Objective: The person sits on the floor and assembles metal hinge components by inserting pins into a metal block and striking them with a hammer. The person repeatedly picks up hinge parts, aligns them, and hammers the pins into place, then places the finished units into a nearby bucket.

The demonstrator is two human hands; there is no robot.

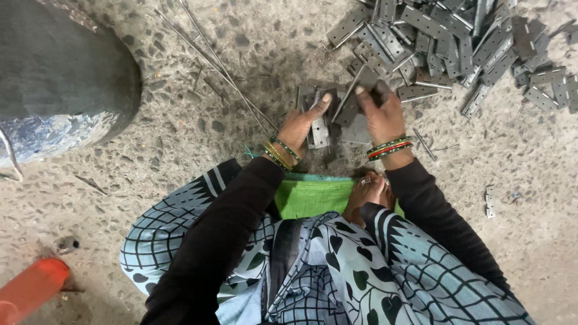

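Observation:
I sit on a speckled stone floor and look down at both hands. My left hand [304, 123] grips a grey metal hinge [319, 129] with holes in its leaf, thumb on top. Just to its right, my right hand [379, 108] holds another hinge plate [355, 96] tilted up on edge, touching the small stack of hinges [355, 129] that lies between the two hands. Both wrists wear coloured bangles. A green cloth [310, 195] lies under my forearms.
A large heap of loose grey hinges [463, 42] spreads across the top right. Thin metal rods [223, 66] lie diagonally at upper middle. A dark round drum [60, 72] stands at the upper left. An orange object [30, 289] is at the lower left. A lone hinge [490, 201] lies at right.

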